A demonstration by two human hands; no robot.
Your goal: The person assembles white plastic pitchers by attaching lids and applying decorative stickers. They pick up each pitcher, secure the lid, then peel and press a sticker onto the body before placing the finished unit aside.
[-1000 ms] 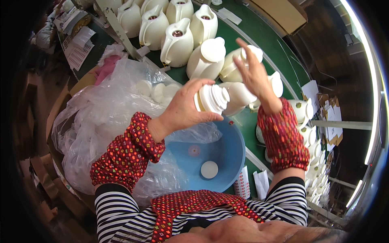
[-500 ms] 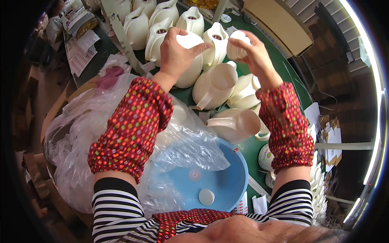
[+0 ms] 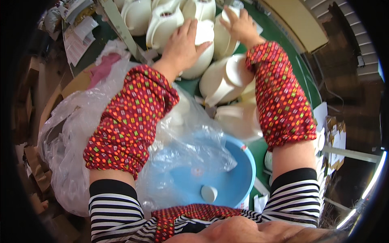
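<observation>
While the left hand [image 3: 178, 50] spreads wide against a jug [image 3: 202, 62], steady it; the right hand [image 3: 241, 27] half-curls at a lid [image 3: 225, 17] nearer the tabletop's [image 3: 277, 30] far edge, grip unclear; keep pressure even.

I see a long white tube lamp [image 3: 373, 175] shining strongly on the right; the crumpled transparent plastic bag [image 3: 75, 150] returns small glares, the smooth white lid [image 3: 204, 33] looks overexposed, and edges bend toward the dark rim.
</observation>
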